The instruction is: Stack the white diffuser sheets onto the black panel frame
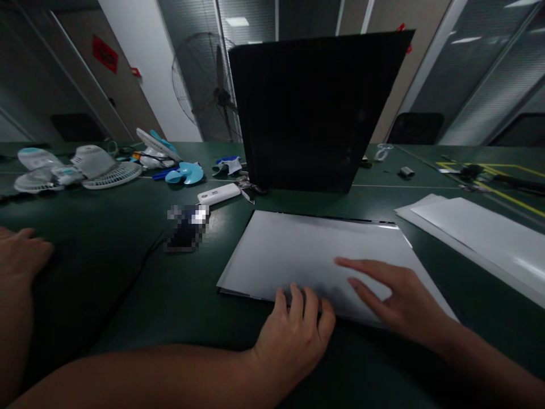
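Note:
A flat white panel [293, 244] with a thin dark frame at its edges lies on the green table in front of me. Over its near edge my left hand [293, 332] bends its fingers, the tips on the white surface; the thumb is hidden. My right hand [400, 298] is above the panel's right half, with index finger and thumb stretched apart and nothing between them. Whether its fingertips touch the surface I cannot tell. Just behind the panel stands a large black panel [315, 119], leaning slightly.
Glossy white sheets [489, 238] lie at the right. To the left are a pixelated device [187, 227] with a cable, a white power bank [219, 194], a blue fan blade [185, 173] and white fan parts [93, 165]. Another person's hand [23, 250] rests at the far left.

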`<state>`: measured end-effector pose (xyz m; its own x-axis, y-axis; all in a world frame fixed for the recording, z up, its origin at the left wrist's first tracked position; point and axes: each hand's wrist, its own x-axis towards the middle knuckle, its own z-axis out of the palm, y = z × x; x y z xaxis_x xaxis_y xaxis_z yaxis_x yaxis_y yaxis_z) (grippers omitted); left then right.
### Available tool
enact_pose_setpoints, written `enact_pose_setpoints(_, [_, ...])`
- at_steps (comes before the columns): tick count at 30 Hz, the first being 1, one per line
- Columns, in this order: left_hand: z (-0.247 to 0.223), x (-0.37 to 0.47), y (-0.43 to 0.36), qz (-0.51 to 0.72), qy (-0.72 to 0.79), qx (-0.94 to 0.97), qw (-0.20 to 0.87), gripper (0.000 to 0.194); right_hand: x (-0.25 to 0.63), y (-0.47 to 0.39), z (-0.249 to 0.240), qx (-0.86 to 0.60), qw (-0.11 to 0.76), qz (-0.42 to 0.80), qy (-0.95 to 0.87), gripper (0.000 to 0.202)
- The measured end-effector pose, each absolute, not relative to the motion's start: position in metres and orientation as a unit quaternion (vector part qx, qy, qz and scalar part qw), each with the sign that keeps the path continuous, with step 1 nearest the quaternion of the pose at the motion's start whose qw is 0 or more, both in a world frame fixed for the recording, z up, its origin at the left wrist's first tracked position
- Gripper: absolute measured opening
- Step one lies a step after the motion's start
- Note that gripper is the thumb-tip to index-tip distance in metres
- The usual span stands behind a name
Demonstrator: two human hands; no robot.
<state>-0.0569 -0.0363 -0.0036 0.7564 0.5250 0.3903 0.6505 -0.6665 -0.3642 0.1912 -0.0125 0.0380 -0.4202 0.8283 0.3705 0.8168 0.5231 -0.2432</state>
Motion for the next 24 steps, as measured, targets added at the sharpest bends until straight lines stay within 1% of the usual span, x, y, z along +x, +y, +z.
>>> enact_pose_setpoints(2, [-0.002,-0.057,-0.037,-0.111,-0.314,-0.909,0.25,0.028,0.221,0.002,0.042,-0.601,0.191,-0.06,-0.774,0.054])
enact_pose_setpoints(3, [-0.001,-0.058,-0.036,-0.104,-0.307,-0.912,0.25,0.028,0.238,0.011,0.042,-0.66,0.147,-0.086,-0.732,0.062])
enact_pose_setpoints(5, [0.0,-0.059,-0.036,-0.093,-0.295,-0.918,0.25,0.029,0.27,0.027,0.041,-0.748,0.044,-0.086,-0.657,0.075])
enact_pose_setpoints(6, [0.001,-0.059,-0.035,-0.09,-0.29,-0.92,0.249,0.03,0.284,0.033,0.039,-0.777,0.002,-0.072,-0.625,0.075])
enact_pose_setpoints(8, [0.002,-0.06,-0.034,-0.091,-0.279,-0.923,0.25,0.033,0.303,0.043,0.033,-0.813,-0.03,-0.049,-0.58,0.064])
enact_pose_setpoints(10, [0.001,-0.061,-0.033,-0.092,-0.27,-0.926,0.248,0.034,0.311,0.048,0.028,-0.827,-0.019,-0.047,-0.56,0.053])
enact_pose_setpoints(11, [0.001,-0.061,-0.032,-0.092,-0.268,-0.927,0.246,0.035,0.312,0.05,0.026,-0.831,-0.01,-0.051,-0.555,0.053])
enact_pose_setpoints(14, [0.001,-0.061,-0.031,-0.09,-0.263,-0.93,0.239,0.036,0.311,0.051,0.022,-0.834,0.003,-0.05,-0.549,0.056])
enact_pose_setpoints(16, [0.0,-0.061,-0.03,-0.093,-0.264,-0.93,0.237,0.037,0.311,0.051,0.022,-0.836,0.029,-0.039,-0.547,0.057])
enact_pose_setpoints(19, [0.0,-0.062,-0.029,-0.094,-0.265,-0.929,0.24,0.038,0.32,0.055,0.021,-0.816,0.091,0.014,-0.571,0.055])
enact_pose_setpoints(20, [0.0,-0.062,-0.028,-0.093,-0.266,-0.929,0.242,0.038,0.326,0.056,0.021,-0.802,0.097,0.034,-0.588,0.054])
enact_pose_setpoints(22, [0.0,-0.063,-0.028,-0.093,-0.266,-0.928,0.242,0.039,0.345,0.058,0.019,-0.787,0.072,0.043,-0.611,0.054])
enact_pose_setpoints(24, [0.0,-0.063,-0.027,-0.098,-0.266,-0.928,0.241,0.038,0.37,0.059,0.014,-0.791,0.044,-0.002,-0.611,0.056])
